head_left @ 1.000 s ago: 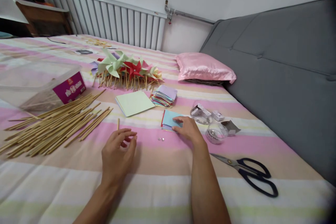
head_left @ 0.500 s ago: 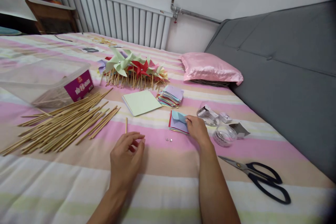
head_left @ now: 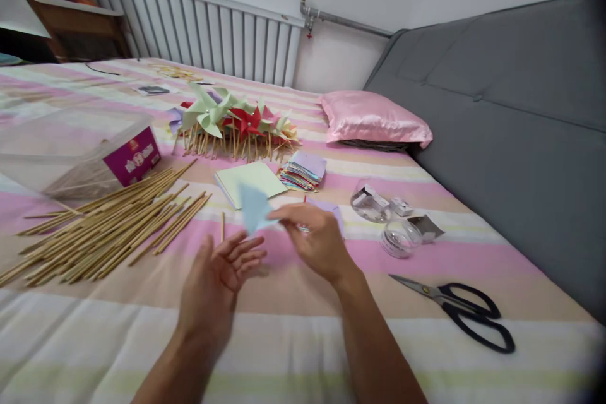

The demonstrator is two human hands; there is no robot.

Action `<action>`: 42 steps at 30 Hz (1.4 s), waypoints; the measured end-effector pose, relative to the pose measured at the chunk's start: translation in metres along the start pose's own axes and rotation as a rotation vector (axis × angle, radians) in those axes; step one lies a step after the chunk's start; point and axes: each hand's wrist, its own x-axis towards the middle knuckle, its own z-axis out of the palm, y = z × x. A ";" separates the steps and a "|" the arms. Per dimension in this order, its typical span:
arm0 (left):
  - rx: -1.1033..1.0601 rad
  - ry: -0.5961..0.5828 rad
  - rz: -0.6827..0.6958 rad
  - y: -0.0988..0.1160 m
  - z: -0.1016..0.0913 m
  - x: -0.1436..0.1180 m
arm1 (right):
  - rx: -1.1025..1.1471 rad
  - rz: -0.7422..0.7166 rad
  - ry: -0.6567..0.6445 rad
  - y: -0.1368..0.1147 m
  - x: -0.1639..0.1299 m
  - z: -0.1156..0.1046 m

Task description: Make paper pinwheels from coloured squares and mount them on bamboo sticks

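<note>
A light blue piece of paper (head_left: 252, 203), blurred by motion, is pinched by its right side in my right hand (head_left: 315, 237). Just below it my left hand (head_left: 215, 278) is turned palm up, fingers apart and holding nothing. Partly behind my right hand lies a small pile of coloured paper squares (head_left: 334, 209), lilac on top. A short wooden stick (head_left: 222, 226) lies beyond my left fingers. Farther off are a pale green stack of paper (head_left: 255, 178) and a taller stack of coloured paper (head_left: 305, 172).
Several paper pinwheels (head_left: 246, 121) on sticks lie at the back. Loose sticks (head_left: 108, 233) and a clear plastic box (head_left: 132, 154) are on the left. To the right are round clear containers (head_left: 400, 238), black-handled scissors (head_left: 454, 309) and a pink pillow (head_left: 374, 117).
My right hand has lifted the light blue paper off the small pile and carried it left. My left hand has turned palm up and spread its fingers. The view has shifted slightly.
</note>
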 end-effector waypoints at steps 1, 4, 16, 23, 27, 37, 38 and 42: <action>-0.077 0.011 -0.037 0.004 0.001 0.000 | -0.017 -0.030 -0.146 -0.004 0.000 0.005; -0.084 0.064 -0.042 0.008 -0.003 0.004 | -0.109 -0.057 -0.361 -0.011 -0.001 0.011; 0.248 0.162 -0.162 -0.005 -0.016 0.010 | -0.388 0.437 -0.084 -0.001 -0.011 -0.056; 0.283 0.186 -0.166 -0.010 -0.013 0.008 | -0.864 1.088 0.130 0.032 -0.031 -0.105; 0.278 0.162 -0.172 -0.011 -0.012 0.007 | -0.854 1.179 0.024 0.042 -0.036 -0.106; 0.264 0.205 -0.132 -0.009 -0.011 0.007 | -0.808 0.998 0.092 0.046 -0.035 -0.099; 0.265 0.208 -0.117 -0.008 -0.012 0.008 | -0.780 0.960 0.088 0.044 -0.034 -0.098; 0.246 0.214 -0.073 -0.004 -0.018 0.011 | -0.808 1.072 0.054 0.048 -0.034 -0.100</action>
